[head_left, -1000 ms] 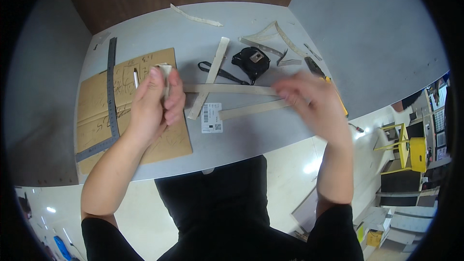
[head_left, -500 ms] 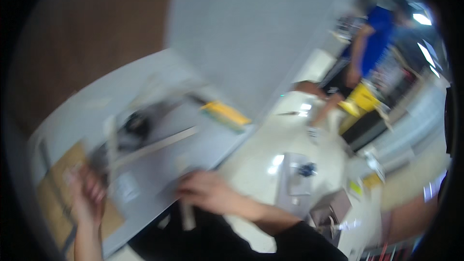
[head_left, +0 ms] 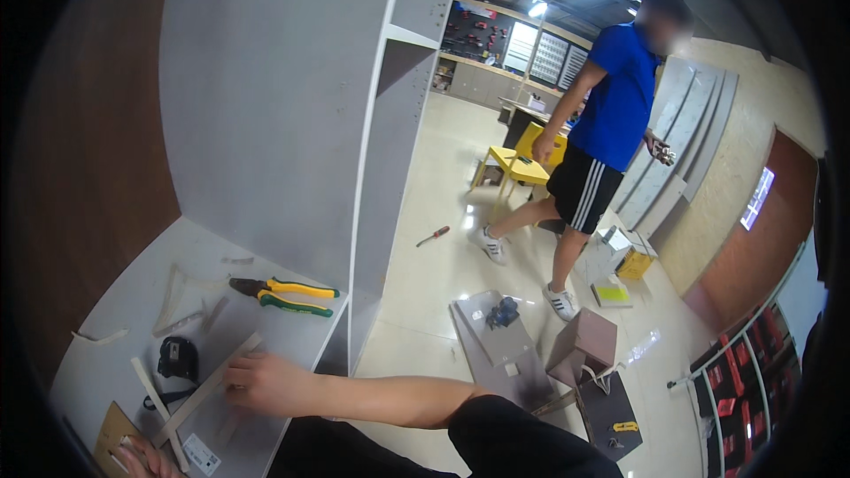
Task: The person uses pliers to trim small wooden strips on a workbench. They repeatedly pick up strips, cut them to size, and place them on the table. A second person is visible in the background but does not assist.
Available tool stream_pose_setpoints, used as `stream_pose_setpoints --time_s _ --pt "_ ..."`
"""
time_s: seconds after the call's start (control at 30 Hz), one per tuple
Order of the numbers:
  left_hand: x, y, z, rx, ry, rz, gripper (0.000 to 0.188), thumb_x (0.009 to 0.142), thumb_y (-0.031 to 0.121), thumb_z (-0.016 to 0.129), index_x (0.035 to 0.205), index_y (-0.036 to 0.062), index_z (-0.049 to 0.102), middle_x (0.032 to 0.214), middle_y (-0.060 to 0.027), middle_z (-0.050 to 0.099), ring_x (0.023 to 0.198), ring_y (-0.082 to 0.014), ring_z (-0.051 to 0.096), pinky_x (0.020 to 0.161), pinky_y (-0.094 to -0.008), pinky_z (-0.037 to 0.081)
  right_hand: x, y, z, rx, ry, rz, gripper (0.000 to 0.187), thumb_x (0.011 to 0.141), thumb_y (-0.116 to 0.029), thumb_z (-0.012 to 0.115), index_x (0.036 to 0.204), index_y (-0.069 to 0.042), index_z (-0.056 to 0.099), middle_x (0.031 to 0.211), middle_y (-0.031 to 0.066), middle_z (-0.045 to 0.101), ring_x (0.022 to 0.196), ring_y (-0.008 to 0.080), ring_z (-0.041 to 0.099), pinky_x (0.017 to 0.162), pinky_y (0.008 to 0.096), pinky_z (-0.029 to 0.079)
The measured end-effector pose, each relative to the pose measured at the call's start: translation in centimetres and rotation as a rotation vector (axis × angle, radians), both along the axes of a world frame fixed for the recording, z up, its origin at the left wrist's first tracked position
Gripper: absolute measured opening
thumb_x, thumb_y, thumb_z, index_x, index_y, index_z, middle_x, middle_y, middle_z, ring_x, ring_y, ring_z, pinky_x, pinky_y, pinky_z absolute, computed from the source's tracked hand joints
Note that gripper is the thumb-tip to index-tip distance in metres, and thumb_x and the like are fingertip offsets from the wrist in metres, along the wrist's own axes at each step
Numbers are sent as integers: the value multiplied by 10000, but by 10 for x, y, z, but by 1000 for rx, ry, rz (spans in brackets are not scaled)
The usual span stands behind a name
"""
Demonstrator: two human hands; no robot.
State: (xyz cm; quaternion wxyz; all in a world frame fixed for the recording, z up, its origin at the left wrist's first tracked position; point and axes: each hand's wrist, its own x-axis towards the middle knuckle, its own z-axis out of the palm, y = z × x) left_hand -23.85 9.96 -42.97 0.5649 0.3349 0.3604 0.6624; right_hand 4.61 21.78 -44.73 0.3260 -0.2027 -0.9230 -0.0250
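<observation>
My left hand (head_left: 147, 458) is at the lower left edge, fingers curled over a tan board (head_left: 113, 432); what they hold, if anything, I cannot make out. My right hand (head_left: 264, 384) rests low over the grey panel with bent fingers beside a pale narrow strip (head_left: 205, 389); its fingertips are partly hidden. A second pale strip (head_left: 158, 407) crosses the first near a white label (head_left: 200, 455). Close by sits a black tape measure (head_left: 178, 358). Beyond it lie pliers (head_left: 285, 292) with yellow and green handles, jaws toward the left.
Tall grey cabinet panels (head_left: 266, 97) rise ahead. On the floor to the right are a screwdriver (head_left: 434, 235), grey boards (head_left: 496, 336) and a brown box (head_left: 583, 342). A person in a blue shirt (head_left: 613, 88) stands near a yellow chair (head_left: 515, 165).
The view has swung and steadied, now showing more of the room to the right. My right hand has come from the panel's front edge to beside the strip. The person has changed posture.
</observation>
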Motion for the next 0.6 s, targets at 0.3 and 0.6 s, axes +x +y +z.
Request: stream_pose_setpoints --time_s 0.3,0.6 --pt "24 5 4 5 39 -9 395 912 512 540 922 118 533 622 41 313 485 -79 258 425 -210 234 -28 24 -22 -139 -74 -215 159 767 -138 614 908 -79 657 954 98 583 974 262 565 843 357 480" --pt "-10 6 -12 73 -82 114 346 988 439 475 1067 112 553 676 62 322 580 -60 290 505 -227 243 -2 10 20 -338 181 -182 112 833 -63 577 929 -42 631 947 139 584 821 331 620 684 411 537"
